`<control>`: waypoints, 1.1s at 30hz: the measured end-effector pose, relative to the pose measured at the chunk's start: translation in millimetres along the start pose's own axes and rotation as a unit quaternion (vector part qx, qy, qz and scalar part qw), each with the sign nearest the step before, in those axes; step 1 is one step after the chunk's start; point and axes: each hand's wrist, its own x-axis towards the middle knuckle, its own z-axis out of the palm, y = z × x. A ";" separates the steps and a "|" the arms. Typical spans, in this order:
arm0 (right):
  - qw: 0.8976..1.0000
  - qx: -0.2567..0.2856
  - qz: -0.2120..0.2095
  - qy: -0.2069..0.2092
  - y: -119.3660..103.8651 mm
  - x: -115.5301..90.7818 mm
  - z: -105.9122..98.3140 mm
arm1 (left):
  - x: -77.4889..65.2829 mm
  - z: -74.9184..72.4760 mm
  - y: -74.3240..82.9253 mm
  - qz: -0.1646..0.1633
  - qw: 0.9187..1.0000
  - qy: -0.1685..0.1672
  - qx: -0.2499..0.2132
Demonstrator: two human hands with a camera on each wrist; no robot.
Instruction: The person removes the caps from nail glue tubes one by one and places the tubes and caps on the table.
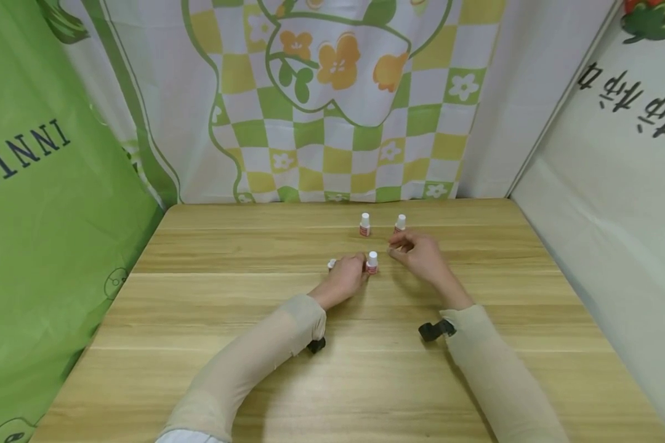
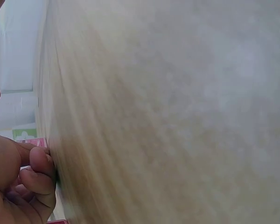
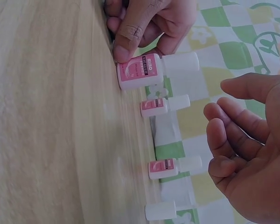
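Note:
My left hand [image 1: 343, 277] is at the middle of the table, its thumb and fingers pinching the lower part of a small white glue bottle [image 1: 372, 263]. This bottle [image 3: 140, 72] stands upright, with a pink label and white cap. To the right, my right hand [image 1: 419, 257] hovers with loosely bent fingers, and nothing shows between them in the right wrist view. Behind stand two similar bottles, the left one [image 1: 364, 225] in full view and the right one [image 1: 401, 223] partly covered by my right hand. Curled fingers [image 2: 39, 179] hide most of the work in the left wrist view.
A small white object [image 1: 331, 264] peeks out left of my left hand, mostly hidden. Another white bottle [image 3: 161, 211], no label showing, stands at the right wrist view's lower edge. The wooden table [image 1: 227, 320] meets a checked curtain [image 1: 338, 147] at the back.

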 end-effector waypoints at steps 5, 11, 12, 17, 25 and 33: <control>1.000 -0.004 0.001 -0.011 -1.5 -0.1 3.3 | -0.9 -0.1 -0.3 0.000 1.000 0.001 -0.004; 1.000 -0.007 0.004 -0.019 -2.4 0.1 6.8 | -0.1 0.4 -0.3 -0.001 1.000 -0.003 -0.005; 1.000 -0.006 0.004 -0.019 -2.5 0.4 7.4 | 0.0 0.5 -0.4 -0.002 1.000 -0.003 -0.005; 1.000 -0.002 -0.002 -0.023 -3.5 1.1 10.4 | 0.5 1.1 -1.2 -0.005 1.000 -0.005 -0.008; 0.999 -0.015 -0.010 -0.037 -4.8 0.9 16.9 | 0.2 0.4 -1.1 -0.001 1.000 -0.007 -0.012; 0.999 -0.039 -0.005 -0.036 -6.8 3.8 23.2 | 0.3 0.2 -0.9 0.007 1.000 0.005 -0.008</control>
